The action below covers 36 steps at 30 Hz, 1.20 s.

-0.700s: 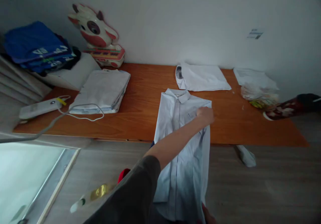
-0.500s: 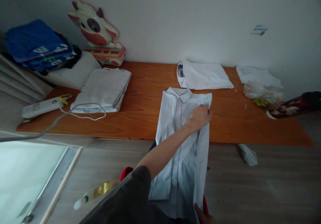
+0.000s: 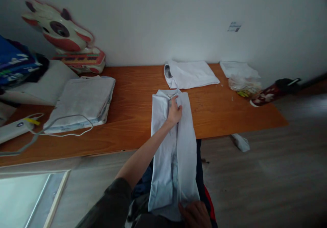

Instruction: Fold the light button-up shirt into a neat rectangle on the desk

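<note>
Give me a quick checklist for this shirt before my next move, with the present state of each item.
1. Long sides of the shirt turned in over its front: ok, both are.
2. Left hand at the upper end: ok, at the front by the collar.
3. Right hand at the lower end: ok.
4. Whole shirt on the table: not ok, its lower part extends past the front edge.
5. Collar apart from the folded white garment behind: cannot tell, they are very close.
6. Cable away from the shirt: ok, off to the left.
</note>
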Each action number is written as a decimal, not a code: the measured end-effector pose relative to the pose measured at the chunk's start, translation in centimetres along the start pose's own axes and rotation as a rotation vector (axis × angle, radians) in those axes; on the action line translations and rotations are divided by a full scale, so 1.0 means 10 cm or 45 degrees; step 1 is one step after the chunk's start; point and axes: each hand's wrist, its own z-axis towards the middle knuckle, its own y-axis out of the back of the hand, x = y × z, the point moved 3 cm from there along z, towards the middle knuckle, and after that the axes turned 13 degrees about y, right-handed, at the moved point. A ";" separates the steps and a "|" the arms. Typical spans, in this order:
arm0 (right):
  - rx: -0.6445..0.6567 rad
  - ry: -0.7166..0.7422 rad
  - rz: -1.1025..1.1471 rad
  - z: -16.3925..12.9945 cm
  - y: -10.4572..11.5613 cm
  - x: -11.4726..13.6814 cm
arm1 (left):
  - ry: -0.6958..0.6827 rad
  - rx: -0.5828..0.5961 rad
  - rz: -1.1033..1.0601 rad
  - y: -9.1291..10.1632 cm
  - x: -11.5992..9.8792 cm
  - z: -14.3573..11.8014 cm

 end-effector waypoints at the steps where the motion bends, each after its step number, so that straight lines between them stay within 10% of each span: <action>1: -0.009 -0.001 -0.020 -0.03 -0.05 -0.02 | -0.057 0.013 0.071 0.01 -0.03 0.03; 19: -0.005 -0.066 0.020 -0.03 -0.26 -0.04 | -0.276 0.045 0.367 -0.02 -0.16 0.11; 25: 0.099 -0.055 0.241 -0.07 -0.21 0.03 | -0.525 -0.120 0.611 0.14 -0.36 -0.27; 31: -0.176 -0.976 0.302 -0.31 -0.06 -0.40 | -0.667 0.138 0.908 0.10 -0.34 -0.87; 36: -0.045 -1.225 0.681 -0.47 -0.12 -0.47 | -0.540 0.197 1.101 -0.09 -0.14 -1.03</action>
